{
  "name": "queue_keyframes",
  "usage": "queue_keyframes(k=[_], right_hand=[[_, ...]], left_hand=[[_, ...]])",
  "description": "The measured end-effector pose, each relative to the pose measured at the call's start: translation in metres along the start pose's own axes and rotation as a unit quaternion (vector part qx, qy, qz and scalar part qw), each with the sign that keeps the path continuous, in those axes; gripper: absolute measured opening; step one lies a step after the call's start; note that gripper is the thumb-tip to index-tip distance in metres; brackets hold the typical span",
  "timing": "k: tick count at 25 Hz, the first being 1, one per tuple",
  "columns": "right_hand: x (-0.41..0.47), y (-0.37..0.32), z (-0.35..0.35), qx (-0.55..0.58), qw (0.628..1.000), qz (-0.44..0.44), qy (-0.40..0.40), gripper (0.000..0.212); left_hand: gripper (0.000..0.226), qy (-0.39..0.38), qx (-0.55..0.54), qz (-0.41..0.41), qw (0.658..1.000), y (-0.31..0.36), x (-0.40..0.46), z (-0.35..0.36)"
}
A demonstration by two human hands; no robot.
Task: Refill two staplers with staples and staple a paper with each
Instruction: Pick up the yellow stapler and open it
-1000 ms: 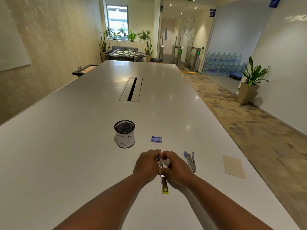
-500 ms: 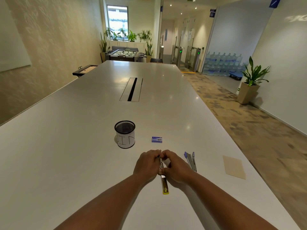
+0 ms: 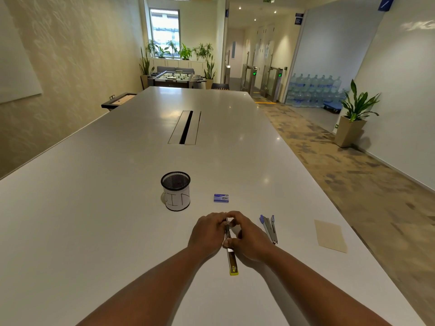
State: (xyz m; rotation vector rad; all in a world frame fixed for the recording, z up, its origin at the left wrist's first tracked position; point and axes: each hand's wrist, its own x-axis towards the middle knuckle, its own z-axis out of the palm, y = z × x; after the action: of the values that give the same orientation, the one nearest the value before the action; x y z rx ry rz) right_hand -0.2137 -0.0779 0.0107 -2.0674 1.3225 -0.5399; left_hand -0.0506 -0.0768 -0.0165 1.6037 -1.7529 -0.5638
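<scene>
Lying open on the surface (image 3: 94, 231), nearer than the mesh cup (image 3: 176, 191), the yellow-tipped stapler (image 3: 231, 260) is gripped together by left hand (image 3: 208, 234) and right hand (image 3: 249, 241); the blue stapler (image 3: 269, 229) lies just right.

Yellow stapler (image 3: 231, 260) opened flat; blue stapler (image 3: 269, 228) open; staple box (image 3: 221, 198); tan paper (image 3: 330, 236).

Table top (image 3: 117, 208) smooth, glossy white, ceiling lights mirrored in it. Yellow-tipped stapler (image 3: 231, 260) shiny bare metal with plastic end (same deal for blue-tipped stapler (image 3: 269, 228), metal rails, plastic tips). Pen cup (image 3: 176, 190) black wire mesh, matt paper wrap. Staple box (image 3: 221, 198) cardboard. Paper (image 3: 330, 235) matt tan.
</scene>
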Motion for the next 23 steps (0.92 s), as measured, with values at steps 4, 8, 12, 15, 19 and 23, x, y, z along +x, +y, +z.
queue_keyframes(k=[4,8,12,15,19,23], right_hand=[[-0.001,0.0,0.001,-0.015,1.0,0.009,-0.001,0.047],[-0.001,-0.001,0.001,-0.007,1.0,-0.001,0.005,0.041],[-0.002,-0.002,0.002,-0.016,1.0,0.002,0.011,0.04],[-0.003,-0.002,0.004,-0.025,0.999,0.015,0.025,0.035],[0.0,-0.005,0.007,0.0,0.997,0.041,0.06,0.017],[0.01,-0.011,0.007,0.038,0.993,0.063,0.097,0.012]], left_hand=[[0.024,0.001,0.0,0.002,1.0,-0.001,0.0,0.002],[0.026,-0.004,0.013,-0.001,1.0,-0.003,0.001,0.004],[0.028,-0.002,0.021,-0.009,1.0,-0.004,0.002,0.006],[0.03,0.001,0.031,-0.014,0.999,-0.007,0.003,0.008],[0.034,0.002,0.042,-0.013,0.999,-0.007,0.003,0.008],[0.026,0.001,0.061,0.0,0.998,-0.007,0.003,0.008]])
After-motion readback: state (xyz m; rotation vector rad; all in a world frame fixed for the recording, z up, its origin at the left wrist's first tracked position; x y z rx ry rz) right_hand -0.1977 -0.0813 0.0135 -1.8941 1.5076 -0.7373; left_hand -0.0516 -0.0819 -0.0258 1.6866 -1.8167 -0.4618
